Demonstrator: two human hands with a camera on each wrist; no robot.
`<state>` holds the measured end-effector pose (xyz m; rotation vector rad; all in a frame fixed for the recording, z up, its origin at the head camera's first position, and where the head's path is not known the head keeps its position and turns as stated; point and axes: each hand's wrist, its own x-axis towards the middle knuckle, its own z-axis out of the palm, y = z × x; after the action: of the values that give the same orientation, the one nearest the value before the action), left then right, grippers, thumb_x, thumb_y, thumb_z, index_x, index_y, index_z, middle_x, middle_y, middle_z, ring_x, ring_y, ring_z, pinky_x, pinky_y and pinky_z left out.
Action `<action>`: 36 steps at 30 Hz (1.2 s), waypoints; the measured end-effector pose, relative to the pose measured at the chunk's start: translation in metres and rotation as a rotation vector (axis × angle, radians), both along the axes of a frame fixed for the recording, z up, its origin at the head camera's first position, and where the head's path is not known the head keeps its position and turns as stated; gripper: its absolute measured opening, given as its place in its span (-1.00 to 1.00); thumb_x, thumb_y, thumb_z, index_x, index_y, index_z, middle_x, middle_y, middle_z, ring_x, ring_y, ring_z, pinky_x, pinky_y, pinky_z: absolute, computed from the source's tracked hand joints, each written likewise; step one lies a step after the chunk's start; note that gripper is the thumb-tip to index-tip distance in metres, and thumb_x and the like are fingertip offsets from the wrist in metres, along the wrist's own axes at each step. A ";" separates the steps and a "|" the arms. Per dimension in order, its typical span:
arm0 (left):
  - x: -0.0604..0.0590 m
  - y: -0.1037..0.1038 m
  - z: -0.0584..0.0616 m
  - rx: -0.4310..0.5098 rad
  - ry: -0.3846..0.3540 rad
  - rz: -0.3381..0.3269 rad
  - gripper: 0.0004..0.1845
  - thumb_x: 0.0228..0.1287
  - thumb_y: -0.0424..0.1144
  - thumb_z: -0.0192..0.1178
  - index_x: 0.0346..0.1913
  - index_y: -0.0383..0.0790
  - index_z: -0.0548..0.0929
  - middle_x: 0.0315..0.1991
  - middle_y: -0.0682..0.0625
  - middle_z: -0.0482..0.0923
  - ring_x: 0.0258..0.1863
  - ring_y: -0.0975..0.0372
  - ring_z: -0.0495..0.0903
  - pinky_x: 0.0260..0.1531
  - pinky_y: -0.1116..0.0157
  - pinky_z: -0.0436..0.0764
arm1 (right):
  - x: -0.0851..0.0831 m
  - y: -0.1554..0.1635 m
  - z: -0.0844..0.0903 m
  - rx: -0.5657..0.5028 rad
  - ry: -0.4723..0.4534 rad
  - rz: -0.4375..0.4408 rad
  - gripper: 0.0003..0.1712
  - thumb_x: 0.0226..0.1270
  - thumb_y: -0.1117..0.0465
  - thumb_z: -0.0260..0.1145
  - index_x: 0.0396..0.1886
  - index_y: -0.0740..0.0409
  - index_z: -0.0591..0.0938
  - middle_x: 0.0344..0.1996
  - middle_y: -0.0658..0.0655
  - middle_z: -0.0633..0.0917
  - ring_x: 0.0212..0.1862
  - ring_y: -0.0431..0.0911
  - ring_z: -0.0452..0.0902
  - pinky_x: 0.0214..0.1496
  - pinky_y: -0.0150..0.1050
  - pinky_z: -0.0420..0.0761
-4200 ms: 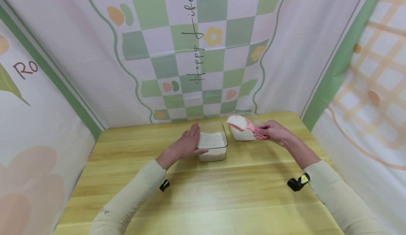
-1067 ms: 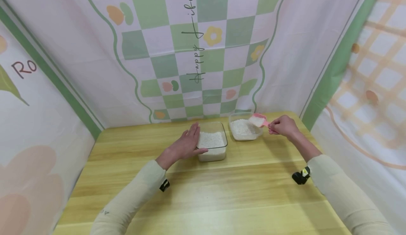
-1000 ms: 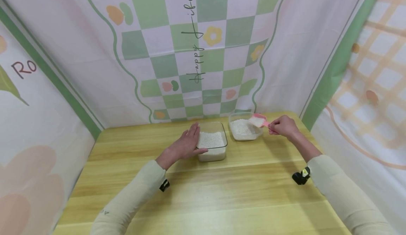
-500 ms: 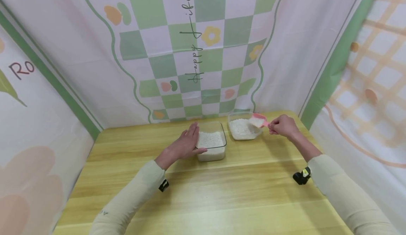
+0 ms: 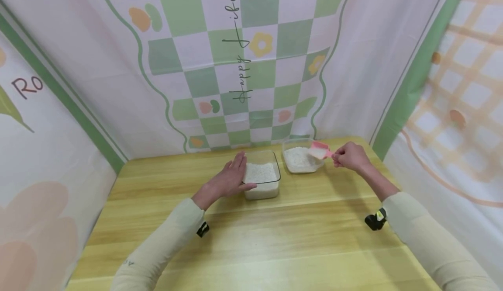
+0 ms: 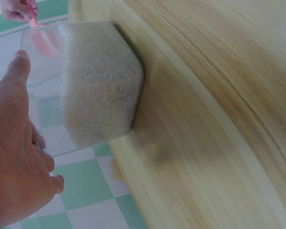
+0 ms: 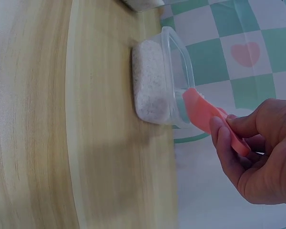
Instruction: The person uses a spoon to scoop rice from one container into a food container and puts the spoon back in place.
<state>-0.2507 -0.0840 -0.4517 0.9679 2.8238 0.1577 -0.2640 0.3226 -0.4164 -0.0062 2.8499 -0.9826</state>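
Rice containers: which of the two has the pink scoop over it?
The right-hand container, nearer the backdrop: the right hand holds the pink scoop at its rim. The left hand rests against the other container.

The pale yellow wooden desk [image 5: 251, 238] has a smooth, lightly glossy finish with long grain lines. The square clear container [image 5: 262, 180] by the left hand looks like glass, smooth and shiny, and the white rice inside is grainy and matt. The rounded clear plastic tub [image 5: 300, 160] is thinner-walled and slightly cloudy. The pink scoop [image 5: 319, 150] is smooth, matt plastic. The green-checked backdrop [image 5: 251, 64] looks like soft matt cloth, as do the cream sleeves [image 5: 165, 243].
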 end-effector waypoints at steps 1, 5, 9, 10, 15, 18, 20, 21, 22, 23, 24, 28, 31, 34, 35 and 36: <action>0.000 0.000 0.000 0.000 -0.001 0.001 0.10 0.42 0.41 -0.16 0.56 -0.47 -0.19 0.61 -0.32 -0.35 0.63 0.00 -0.29 0.55 -0.02 0.05 | 0.000 0.000 0.000 0.006 0.005 0.002 -0.69 0.42 0.33 0.21 -0.12 0.58 0.67 -0.53 0.15 0.78 -0.54 -0.27 0.63 -0.49 -0.42 0.63; 0.000 0.000 0.000 0.002 -0.002 0.004 0.10 0.42 0.41 -0.16 0.57 -0.46 -0.20 0.61 -0.32 -0.35 0.63 0.00 -0.29 0.55 -0.02 0.04 | 0.001 0.000 0.001 0.026 0.018 0.011 -0.69 0.41 0.33 0.22 -0.12 0.58 0.68 -0.54 0.14 0.77 -0.54 -0.26 0.63 -0.49 -0.39 0.62; 0.000 0.001 0.001 0.003 -0.002 0.004 0.10 0.41 0.41 -0.16 0.57 -0.47 -0.20 0.61 -0.32 -0.36 0.63 0.00 -0.30 0.55 -0.02 0.04 | 0.002 -0.002 0.003 0.039 0.016 0.018 -0.69 0.41 0.34 0.21 -0.12 0.58 0.67 -0.52 0.17 0.77 -0.53 -0.25 0.63 -0.47 -0.35 0.65; 0.000 0.001 0.001 0.002 -0.003 0.003 0.11 0.41 0.41 -0.16 0.57 -0.46 -0.20 0.61 -0.32 -0.36 0.63 0.00 -0.30 0.55 -0.01 0.04 | 0.003 -0.002 0.004 0.042 0.014 0.020 -0.70 0.41 0.34 0.21 -0.11 0.58 0.67 -0.51 0.18 0.77 -0.53 -0.24 0.63 -0.46 -0.34 0.65; 0.001 0.001 0.001 0.008 0.001 0.005 0.10 0.41 0.40 -0.15 0.56 -0.48 -0.17 0.61 -0.33 -0.35 0.63 -0.01 -0.28 0.55 -0.02 0.06 | 0.005 -0.004 0.006 0.046 0.004 0.033 -0.69 0.42 0.34 0.20 -0.08 0.57 0.66 -0.46 0.24 0.77 -0.49 -0.21 0.65 -0.41 -0.30 0.68; 0.001 0.001 0.001 0.009 -0.004 0.008 0.09 0.41 0.40 -0.15 0.56 -0.48 -0.17 0.61 -0.32 -0.36 0.63 -0.01 -0.28 0.55 -0.02 0.05 | 0.005 -0.005 0.007 0.052 0.003 0.038 -0.69 0.43 0.34 0.19 -0.07 0.58 0.65 -0.45 0.25 0.77 -0.47 -0.18 0.65 -0.38 -0.29 0.69; 0.001 0.001 0.002 0.006 -0.011 0.009 0.09 0.42 0.40 -0.15 0.56 -0.47 -0.19 0.61 -0.31 -0.38 0.63 0.00 -0.29 0.55 -0.02 0.04 | 0.005 -0.006 0.007 0.061 0.009 0.045 -0.69 0.42 0.34 0.20 -0.08 0.57 0.66 -0.45 0.25 0.76 -0.47 -0.16 0.65 -0.39 -0.27 0.68; 0.001 0.001 0.002 0.004 -0.014 0.010 0.10 0.42 0.40 -0.16 0.57 -0.47 -0.20 0.61 -0.31 -0.38 0.63 0.00 -0.30 0.55 -0.02 0.04 | 0.005 -0.006 0.007 0.069 0.014 0.047 -0.70 0.42 0.34 0.20 -0.09 0.57 0.66 -0.46 0.24 0.76 -0.47 -0.15 0.65 -0.39 -0.27 0.67; 0.001 0.001 0.002 0.003 -0.016 0.010 0.10 0.42 0.40 -0.16 0.57 -0.46 -0.20 0.61 -0.31 -0.39 0.63 0.00 -0.30 0.55 -0.02 0.03 | 0.005 -0.006 0.008 0.080 0.021 0.050 -0.70 0.41 0.34 0.20 -0.10 0.56 0.67 -0.47 0.23 0.76 -0.47 -0.14 0.65 -0.41 -0.27 0.65; 0.001 0.001 0.002 0.002 -0.015 0.009 0.10 0.42 0.40 -0.16 0.57 -0.47 -0.20 0.61 -0.31 -0.39 0.63 0.00 -0.30 0.55 -0.02 0.04 | 0.005 -0.006 0.008 0.088 0.025 0.052 -0.70 0.40 0.34 0.21 -0.11 0.55 0.68 -0.48 0.22 0.76 -0.47 -0.14 0.64 -0.42 -0.29 0.63; 0.001 0.001 0.002 0.001 -0.013 0.008 0.10 0.42 0.40 -0.16 0.56 -0.47 -0.20 0.61 -0.31 -0.39 0.63 0.00 -0.30 0.55 -0.02 0.04 | 0.005 -0.006 0.009 0.096 0.031 0.053 -0.71 0.39 0.34 0.21 -0.12 0.54 0.68 -0.48 0.22 0.76 -0.48 -0.13 0.64 -0.44 -0.29 0.60; 0.001 0.000 0.001 -0.002 -0.004 0.006 0.09 0.42 0.40 -0.17 0.56 -0.47 -0.20 0.61 -0.31 -0.39 0.63 0.00 -0.30 0.55 -0.02 0.04 | 0.005 -0.005 0.011 0.121 0.046 0.057 -0.73 0.36 0.34 0.22 -0.16 0.51 0.70 -0.51 0.18 0.76 -0.49 -0.12 0.61 -0.49 -0.30 0.52; 0.001 0.000 0.001 0.003 -0.004 0.005 0.09 0.42 0.40 -0.16 0.56 -0.48 -0.18 0.61 -0.30 -0.38 0.63 0.00 -0.29 0.55 -0.02 0.05 | 0.005 -0.005 0.012 0.130 0.054 0.062 -0.74 0.35 0.34 0.23 -0.17 0.50 0.71 -0.52 0.17 0.76 -0.50 -0.12 0.59 -0.51 -0.31 0.50; 0.001 0.000 0.001 0.008 -0.001 0.004 0.09 0.42 0.40 -0.15 0.56 -0.49 -0.17 0.61 -0.31 -0.37 0.63 0.00 -0.28 0.55 -0.03 0.06 | 0.005 -0.006 0.014 0.148 0.063 0.067 -0.74 0.34 0.34 0.24 -0.17 0.49 0.72 -0.52 0.16 0.76 -0.51 -0.10 0.57 -0.53 -0.31 0.48; 0.001 0.000 0.001 0.012 -0.001 0.003 0.09 0.42 0.39 -0.14 0.56 -0.49 -0.16 0.61 -0.32 -0.36 0.63 -0.01 -0.27 0.54 -0.03 0.07 | 0.005 -0.007 0.015 0.155 0.064 0.070 -0.74 0.34 0.34 0.24 -0.17 0.49 0.71 -0.52 0.16 0.76 -0.51 -0.09 0.57 -0.54 -0.31 0.47; 0.001 0.000 0.001 0.012 -0.002 0.002 0.09 0.42 0.39 -0.14 0.56 -0.49 -0.16 0.61 -0.32 -0.36 0.63 -0.01 -0.27 0.54 -0.03 0.07 | 0.005 -0.007 0.015 0.165 0.065 0.072 -0.74 0.34 0.34 0.24 -0.16 0.49 0.71 -0.52 0.16 0.76 -0.52 -0.09 0.56 -0.54 -0.31 0.47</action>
<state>-0.2496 -0.0836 -0.4509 0.9664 2.8258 0.1761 -0.2587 0.3157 -0.4014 -0.1270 2.9581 -0.7447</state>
